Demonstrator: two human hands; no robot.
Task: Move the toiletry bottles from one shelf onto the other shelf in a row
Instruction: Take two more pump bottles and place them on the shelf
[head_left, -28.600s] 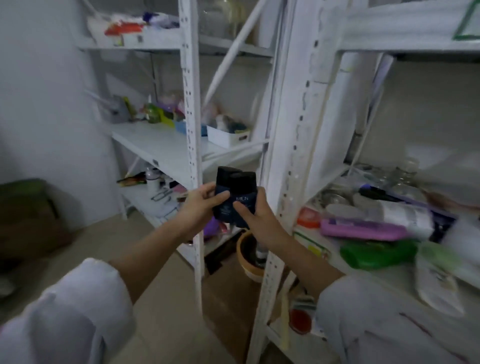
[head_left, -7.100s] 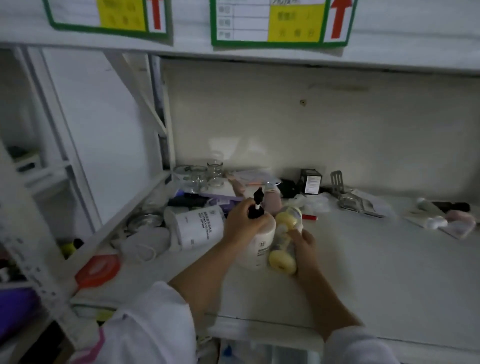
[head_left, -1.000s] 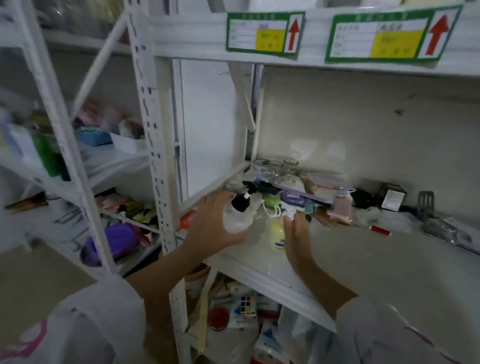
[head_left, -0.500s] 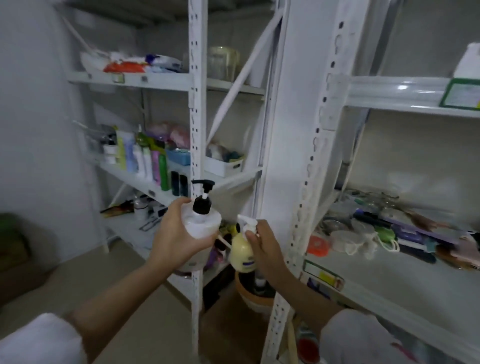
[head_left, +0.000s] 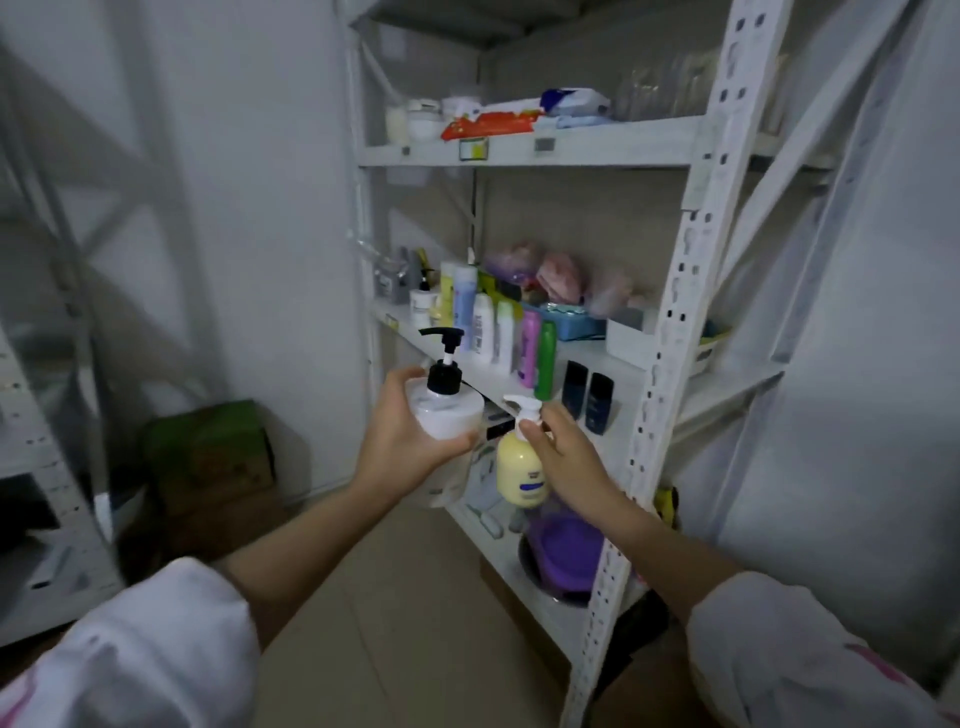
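My left hand (head_left: 402, 441) grips a large white pump bottle (head_left: 443, 410) with a black pump head, held upright. My right hand (head_left: 563, 452) holds a smaller yellow pump bottle (head_left: 519, 467) by its white pump neck, so its body hangs below my fingers. Both bottles are in the air just in front of the middle shelf (head_left: 597, 369) of a white metal rack. On that shelf a row of upright bottles (head_left: 498, 327) runs toward me, ending with a pink one, a green one (head_left: 545, 358) and two dark blue bottles (head_left: 587, 392).
A perforated white upright post (head_left: 670, 332) stands right of my right hand. The top shelf (head_left: 524, 150) carries packets and jars. A purple bowl (head_left: 563, 556) sits on the lower shelf. A green cardboard box (head_left: 213, 452) stands on the floor at the left.
The view has turned further left to face the rack square on. Both bottles stay in my hands and are now closer to the middle shelf's front edge.
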